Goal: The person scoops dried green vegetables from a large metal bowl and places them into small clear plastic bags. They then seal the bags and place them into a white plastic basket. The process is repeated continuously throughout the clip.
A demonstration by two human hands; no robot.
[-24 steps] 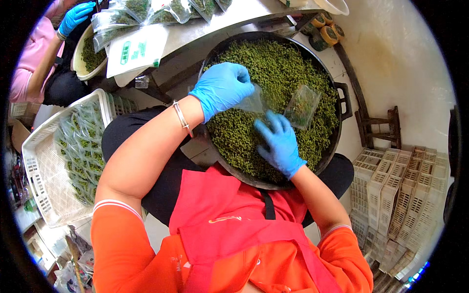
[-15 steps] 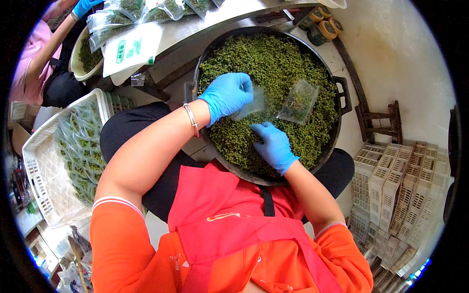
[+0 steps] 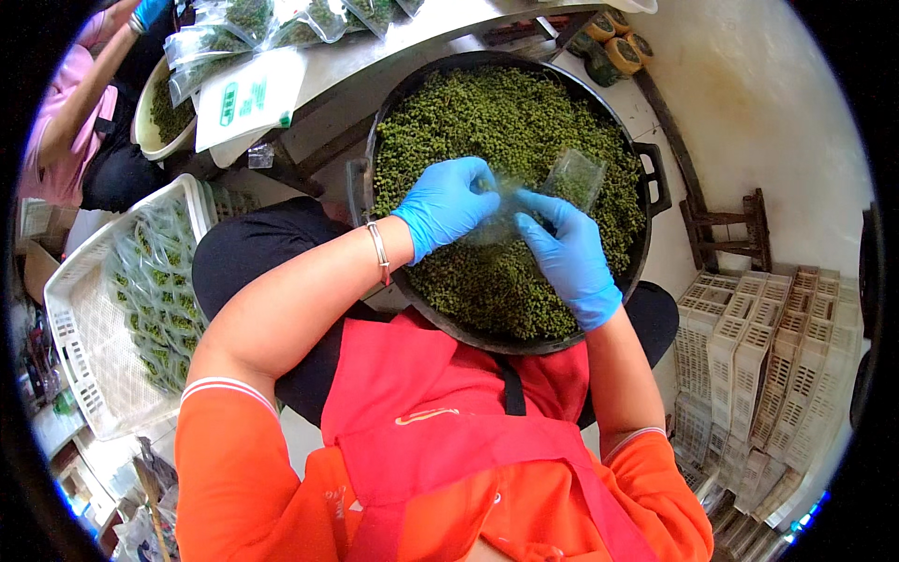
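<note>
My gloved left hand (image 3: 449, 201) pinches a clear plastic bag (image 3: 498, 215) above a large black pan (image 3: 653, 178) heaped with small green berries or peppercorns (image 3: 487, 112). My gloved right hand (image 3: 567, 253) is at the bag's right side, thumb and forefinger apart, fingertips against or just beside the bag; their exact contact is blurred. Another clear packet (image 3: 576, 176) lies on the berries behind my right fingertips.
A white crate (image 3: 89, 347) of filled packets stands left. Bags (image 3: 248, 23) and white sheets (image 3: 248, 94) lie on a table (image 3: 412, 23). A co-worker (image 3: 70, 131) sits beside a basin (image 3: 143, 122). Stacked crates (image 3: 768, 365) and a wooden stool (image 3: 726, 234) stand right.
My right hand has risen from the berries and moved right, its fingers now at the bag. My left hand, still holding the bag, has moved slightly down and right.
</note>
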